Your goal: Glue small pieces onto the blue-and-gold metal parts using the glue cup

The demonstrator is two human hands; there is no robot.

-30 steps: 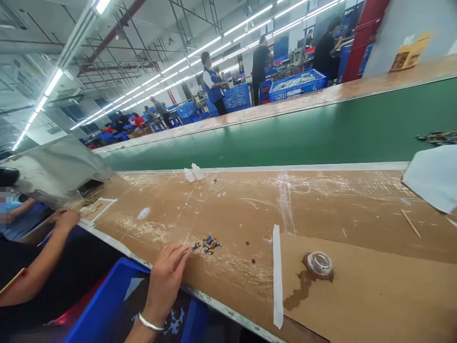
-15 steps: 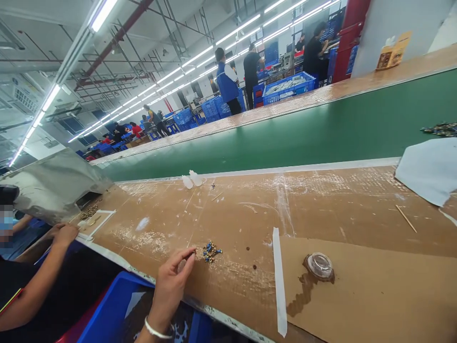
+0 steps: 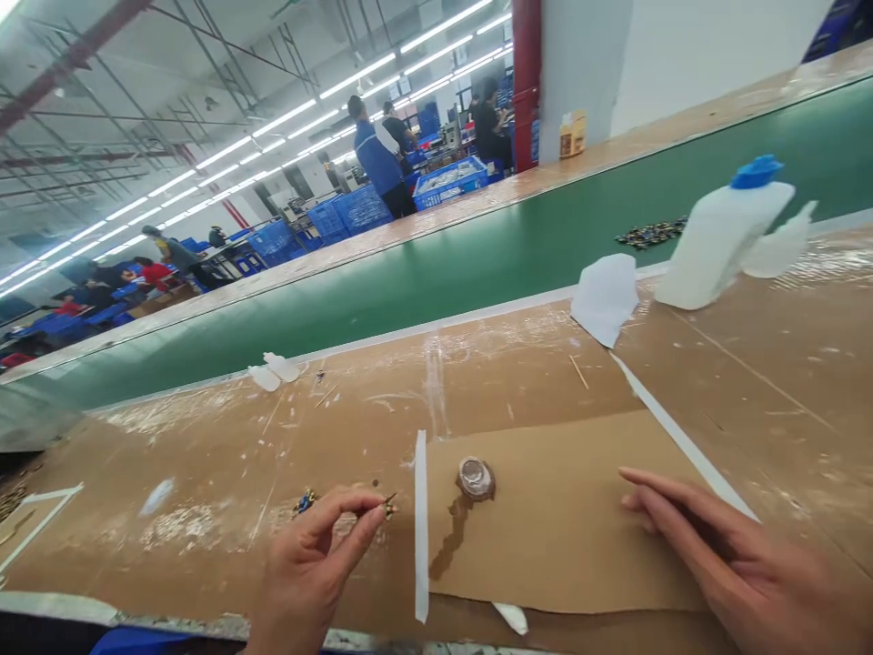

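Note:
My left hand [image 3: 306,564] pinches a small dark and gold piece [image 3: 389,506] between thumb and forefinger; its exact kind is too small to tell. Just behind that hand lies a pile of tiny blue and gold pieces [image 3: 306,499], partly hidden. My right hand [image 3: 729,555] hovers over the right side of a cardboard sheet [image 3: 559,537], fingers stretched out and nothing visible in them. On the sheet sits a small clear round dish [image 3: 476,478] with brown residue around it. A brown stain [image 3: 450,541] runs from it toward the near edge.
White tape [image 3: 421,528] borders the sheet's left side. Behind it lie a thin wooden stick [image 3: 578,371] and a white sheet [image 3: 606,296]. A white bottle with a blue cap [image 3: 719,236] stands at right. Beyond runs a green conveyor [image 3: 436,282] bearing small pieces [image 3: 651,234].
The view has swung right, bringing the bottle and my right hand into sight. My left hand has moved right, away from the pile toward the tape, with a small piece pinched.

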